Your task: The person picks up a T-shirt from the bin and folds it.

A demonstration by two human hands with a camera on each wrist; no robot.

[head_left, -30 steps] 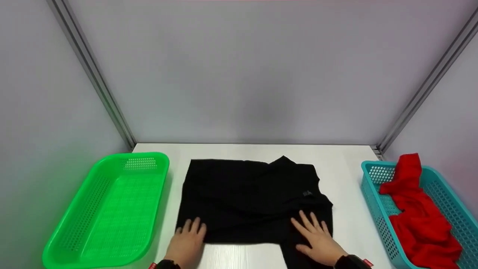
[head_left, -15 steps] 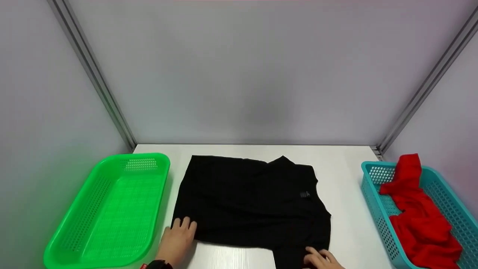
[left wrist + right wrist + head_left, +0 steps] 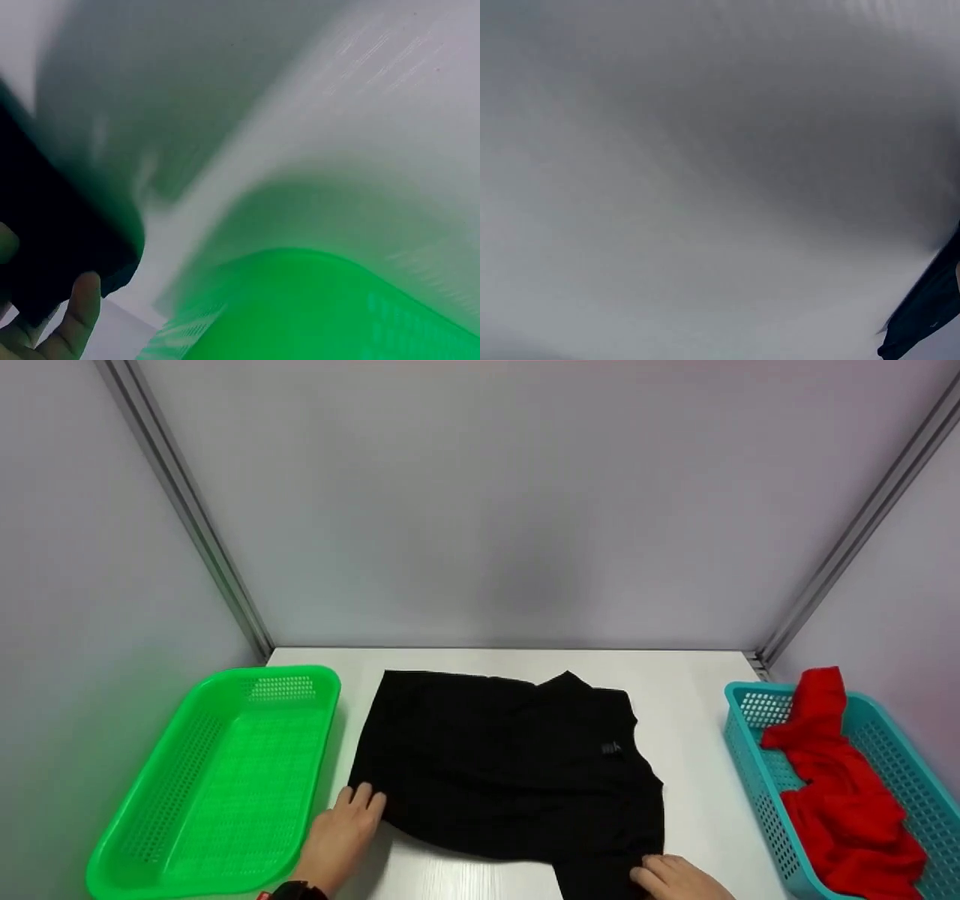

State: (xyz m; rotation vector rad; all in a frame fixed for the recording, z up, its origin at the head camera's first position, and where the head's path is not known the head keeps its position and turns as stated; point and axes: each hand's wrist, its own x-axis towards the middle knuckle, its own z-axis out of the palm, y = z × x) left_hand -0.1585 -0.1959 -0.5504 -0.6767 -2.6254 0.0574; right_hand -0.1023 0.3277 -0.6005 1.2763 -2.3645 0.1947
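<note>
- Pale grey panels (image 3: 480, 510) close off the far side in the head view I am watching, with metal posts (image 3: 180, 502) at 11 and 1 o'clock and a white table (image 3: 697, 682) below.
- At 6 o'clock on that feed I have the black garment (image 3: 510, 757), spread on the table, a small pale print (image 3: 611, 748) towards its 2 o'clock side and a sleeve (image 3: 592, 877) running off at 5.
- Taking the garment as my dial, I see the left hand (image 3: 343, 832) at 8, clamped on its near corner; the right hand (image 3: 675, 877) at 4 pinches the sleeve's edge.
- At 9 stands a green basket (image 3: 240, 780); at 3, a blue basket (image 3: 904, 765) with red cloth (image 3: 847, 802) heaped inside.
- Switching to the left wrist view, I get fingers holding the garment at 8 o'clock, with the green basket at 6.
- My right wrist view shows dark fabric at 4 o'clock and a mere sliver of hand; from that feed alone I cannot tell its grip.
</note>
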